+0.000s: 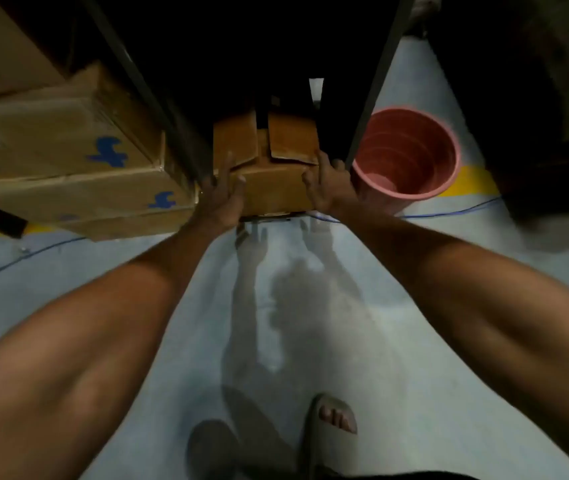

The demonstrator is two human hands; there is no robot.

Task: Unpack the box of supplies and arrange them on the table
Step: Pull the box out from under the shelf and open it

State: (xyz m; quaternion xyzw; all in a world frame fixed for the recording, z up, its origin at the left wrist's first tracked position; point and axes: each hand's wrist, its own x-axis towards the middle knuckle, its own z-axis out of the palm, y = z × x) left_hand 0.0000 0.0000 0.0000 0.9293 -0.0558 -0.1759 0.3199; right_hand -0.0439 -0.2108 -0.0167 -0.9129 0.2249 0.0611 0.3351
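A small brown cardboard box (pixel 269 168) sits on the pale floor in the dark gap under a table, between two dark metal legs. Its top flaps stand partly open. My left hand (pixel 222 195) presses flat against the box's left side, fingers spread. My right hand (pixel 328 185) grips the box's right front corner. Both arms are stretched far forward. What is inside the box is hidden in shadow.
Large stacked cardboard boxes (pixel 68 161) with blue marks stand to the left. A pink bucket (pixel 411 157) stands just right of the box, beside a metal leg (pixel 376 84). A blue cable (pixel 449 213) runs across the floor. My sandalled foot (pixel 335 420) is at the bottom.
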